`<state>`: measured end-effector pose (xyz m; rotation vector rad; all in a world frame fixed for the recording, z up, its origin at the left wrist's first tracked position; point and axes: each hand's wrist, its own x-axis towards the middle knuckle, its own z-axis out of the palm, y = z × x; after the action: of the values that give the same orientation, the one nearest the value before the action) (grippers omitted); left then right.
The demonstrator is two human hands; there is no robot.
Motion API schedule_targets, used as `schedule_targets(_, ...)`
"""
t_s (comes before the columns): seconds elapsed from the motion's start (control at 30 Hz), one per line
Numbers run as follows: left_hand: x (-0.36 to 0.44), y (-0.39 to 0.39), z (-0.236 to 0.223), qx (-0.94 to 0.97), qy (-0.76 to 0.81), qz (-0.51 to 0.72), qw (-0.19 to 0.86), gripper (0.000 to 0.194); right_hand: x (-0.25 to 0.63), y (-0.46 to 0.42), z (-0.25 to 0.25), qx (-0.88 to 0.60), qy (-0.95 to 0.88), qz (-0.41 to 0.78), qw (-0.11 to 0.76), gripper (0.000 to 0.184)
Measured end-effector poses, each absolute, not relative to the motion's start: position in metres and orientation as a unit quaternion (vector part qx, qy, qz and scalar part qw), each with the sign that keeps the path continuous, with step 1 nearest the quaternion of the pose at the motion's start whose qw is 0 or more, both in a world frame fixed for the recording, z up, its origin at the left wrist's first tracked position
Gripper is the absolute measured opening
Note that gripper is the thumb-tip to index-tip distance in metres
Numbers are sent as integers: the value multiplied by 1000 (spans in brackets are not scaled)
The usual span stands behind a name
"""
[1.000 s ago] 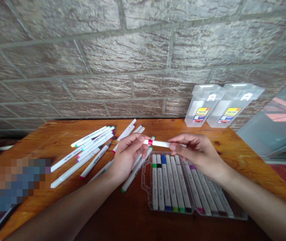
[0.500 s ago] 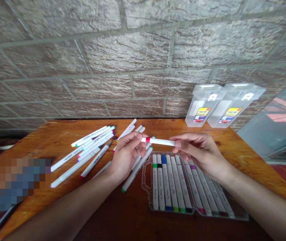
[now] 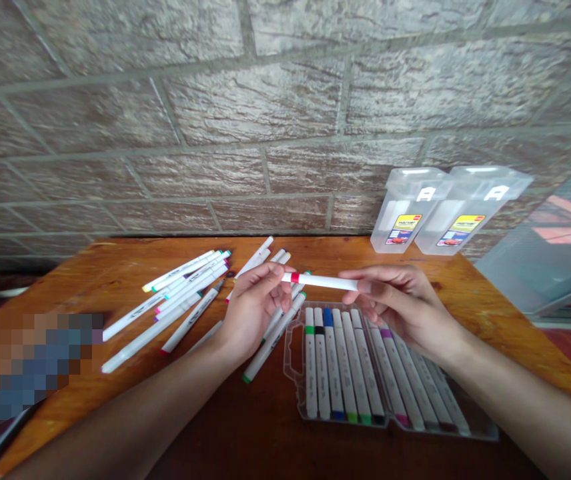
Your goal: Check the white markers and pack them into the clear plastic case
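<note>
Head view: my left hand (image 3: pixel 253 313) pinches a white marker (image 3: pixel 320 281) between thumb and fingers, just behind its red band (image 3: pixel 294 277). My right hand (image 3: pixel 405 307) closes its fingertips on the marker's far end. So my hands are apart but both on the one marker, which lies level in the air above the edge of an open clear plastic tray (image 3: pixel 290 360). The tray holds a neat row of markers with coloured ends, and one side of it looks to have a free slot or two, though the far corner is hard to read.

To the left of my left hand, more markers lie loose and crossed on the wooden bench (image 3: pixel 265 433), and one marker (image 3: pixel 275 347) runs right under my wrist, close to the tray's rim. Two empty-looking clear cases (image 3: pixel 405 210) stand against the brick-patterned wall (image 3: pixel 265 107).

The risk is in the grip: the barrel is smooth and held only by fingertips, so a slip would drop the marker onto the tray and could knock the row out of line. My left wrist could also nudge the loose marker beneath it, and round barrels may roll toward the bench edge.
</note>
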<state>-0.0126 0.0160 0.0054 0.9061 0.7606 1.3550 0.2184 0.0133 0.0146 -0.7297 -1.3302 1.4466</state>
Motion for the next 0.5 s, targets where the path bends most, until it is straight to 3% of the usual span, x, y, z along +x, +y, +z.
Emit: schedule_targets(0.5,-13,16,6,388,332,589,627,19,216,11,21,-297,-524,619,504,21)
